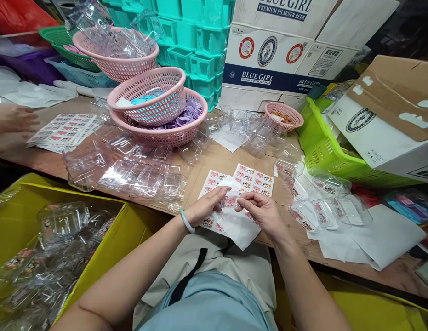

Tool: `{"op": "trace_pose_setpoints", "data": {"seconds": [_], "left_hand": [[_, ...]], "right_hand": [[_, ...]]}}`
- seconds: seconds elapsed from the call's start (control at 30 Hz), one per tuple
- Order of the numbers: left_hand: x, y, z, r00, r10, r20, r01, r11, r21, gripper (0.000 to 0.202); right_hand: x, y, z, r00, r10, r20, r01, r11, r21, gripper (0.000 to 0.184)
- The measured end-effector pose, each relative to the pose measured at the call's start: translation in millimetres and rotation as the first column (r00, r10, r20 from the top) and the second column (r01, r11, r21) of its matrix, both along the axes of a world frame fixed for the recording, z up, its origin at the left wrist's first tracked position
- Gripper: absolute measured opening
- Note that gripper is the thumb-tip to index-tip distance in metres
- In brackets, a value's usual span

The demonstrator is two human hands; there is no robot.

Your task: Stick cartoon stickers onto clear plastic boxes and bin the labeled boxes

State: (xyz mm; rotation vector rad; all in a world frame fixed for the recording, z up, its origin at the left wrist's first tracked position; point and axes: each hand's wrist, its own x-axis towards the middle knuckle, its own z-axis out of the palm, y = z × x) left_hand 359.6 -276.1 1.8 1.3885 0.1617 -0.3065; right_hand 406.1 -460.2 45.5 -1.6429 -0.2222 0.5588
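My left hand (208, 203), with a pale green bangle (187, 221) on its wrist, is closed on the left side of a small clear plastic case (231, 195). My right hand (260, 208) pinches at the case's right edge with thumb and forefinger. Pink print shows through or on the clear plastic; which of the two I cannot tell. Below the hands lies a white backing sheet (243, 232), over sticker sheets (253, 178) printed with cartoon cats and pink lettering.
Clear cases (134, 179) lie to the left, stickered ones (333, 209) to the right. Pink baskets (158, 133) with purple pieces, a small pink basket (284, 117), a lime crate (324, 147) and beer cartons (265, 55) stand behind. A yellow bin (106, 257) holds stickered cases. Another person's hand (14, 119) is at far left.
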Motion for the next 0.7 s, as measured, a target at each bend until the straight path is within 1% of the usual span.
{"op": "trace_pose_setpoints", "data": {"seconds": [0.13,0.27,0.37,0.47,0.53,0.63,0.7], "left_hand": [[-0.1,0.0,0.7,1.0,-0.009,-0.002,0.009,1.0,0.002,0.06],[-1.4,0.3,4.7,1.0,-0.008,-0.003,0.009,1.0,0.013,0.06],[-2.6,0.1,8.5,0.999,-0.035,0.003,0.034,0.999,0.037,0.059],[-3.2,-1.7,9.6,0.999,-0.05,0.017,0.048,0.995,0.087,0.061],[-3.1,-3.8,8.3,0.999,-0.033,0.037,0.028,0.992,0.124,0.06],[-2.5,-6.6,5.5,0.997,-0.001,0.072,-0.012,0.986,0.168,0.058],[-1.7,-7.6,4.9,0.996,0.008,0.084,-0.023,0.983,0.182,0.058]], "right_hand": [[0.1,-0.6,-1.4,1.0,0.002,0.012,-0.001,1.0,-0.021,0.035],[0.8,-1.6,-3.7,0.999,0.003,0.043,-0.001,0.999,-0.038,0.036],[-0.2,-2.0,-4.6,0.994,0.01,0.107,-0.003,0.998,-0.064,0.035],[-5.6,-1.1,-4.2,0.976,-0.009,0.216,0.044,0.986,-0.158,0.035],[-11.2,0.6,-4.9,0.938,-0.034,0.346,0.127,0.96,-0.249,0.033],[-18.7,3.4,-9.7,0.822,-0.036,0.568,0.282,0.893,-0.352,0.029],[-21.2,4.1,-15.5,0.752,-0.007,0.66,0.345,0.857,-0.384,0.027]]}}
